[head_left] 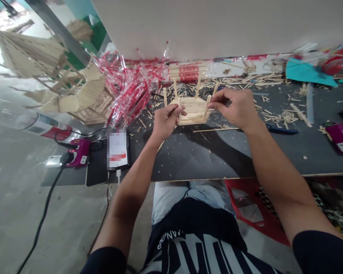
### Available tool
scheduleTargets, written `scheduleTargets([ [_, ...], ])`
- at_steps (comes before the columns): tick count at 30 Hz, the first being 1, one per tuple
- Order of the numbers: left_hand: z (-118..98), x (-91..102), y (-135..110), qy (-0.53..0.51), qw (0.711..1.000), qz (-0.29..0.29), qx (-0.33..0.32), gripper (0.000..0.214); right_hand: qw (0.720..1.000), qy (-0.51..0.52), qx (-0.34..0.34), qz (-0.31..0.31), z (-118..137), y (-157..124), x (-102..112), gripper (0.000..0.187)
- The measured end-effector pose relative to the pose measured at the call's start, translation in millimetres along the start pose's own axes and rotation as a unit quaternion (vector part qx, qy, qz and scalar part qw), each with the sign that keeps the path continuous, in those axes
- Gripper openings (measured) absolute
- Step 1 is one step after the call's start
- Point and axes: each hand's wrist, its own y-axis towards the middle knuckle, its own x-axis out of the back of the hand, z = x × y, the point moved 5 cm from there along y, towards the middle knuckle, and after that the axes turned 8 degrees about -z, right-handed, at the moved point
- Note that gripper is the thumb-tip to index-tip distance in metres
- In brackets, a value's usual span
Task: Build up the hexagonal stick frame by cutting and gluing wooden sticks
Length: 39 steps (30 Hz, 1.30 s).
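Observation:
A small model frame of thin wooden sticks (192, 118) stands on the dark table between my hands, with several upright posts around its flat base. My left hand (166, 120) is closed, thumb and fingers pinching the front left post. At the front right post, my right hand (234, 106) is also closed, its thumb and fingertips pressed against the stick's upper part. Whether a smaller piece sits between those fingertips cannot be made out. Below the right hand, a thin loose stick (214, 129) lies in front of the model, close to a dark blue tool (281, 130).
Crumpled red-and-clear plastic wrappers (131, 87) pile up at the back left, beside a larger stick-built model (82, 95). A phone (118, 149) and a purple power socket (78, 153) lie at left. Wood scraps (286, 114) litter the right, near a turquoise sheet (308, 72).

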Motion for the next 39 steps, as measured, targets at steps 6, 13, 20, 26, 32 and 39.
scheduleTargets([
  [6,-1.2,0.5,-0.5,0.013,1.0,0.004,-0.006,0.027,0.999,0.039,-0.03,0.008,-1.4,5.2,0.8,0.023],
  [13,-3.4,-1.2,-1.5,0.023,1.0,0.003,-0.021,0.041,0.996,0.064,-0.053,0.021,2.5,9.7,2.7,0.031],
  [20,-3.0,-2.1,-2.9,0.007,1.0,0.001,-0.012,0.034,0.995,0.077,-0.063,0.023,4.2,10.5,4.8,0.025],
  [26,-0.3,-1.6,-1.3,0.025,1.0,-0.003,0.003,0.029,0.994,0.061,-0.079,0.048,2.8,14.1,4.0,0.021],
  [32,-2.5,-1.6,0.0,0.024,1.0,-0.007,-0.006,0.032,0.994,0.051,-0.078,0.06,3.5,14.5,3.8,0.021],
  [39,-0.5,-1.5,-0.5,0.027,0.999,-0.027,-0.009,0.028,0.994,0.03,-0.09,0.053,2.3,11.8,4.8,0.023],
])
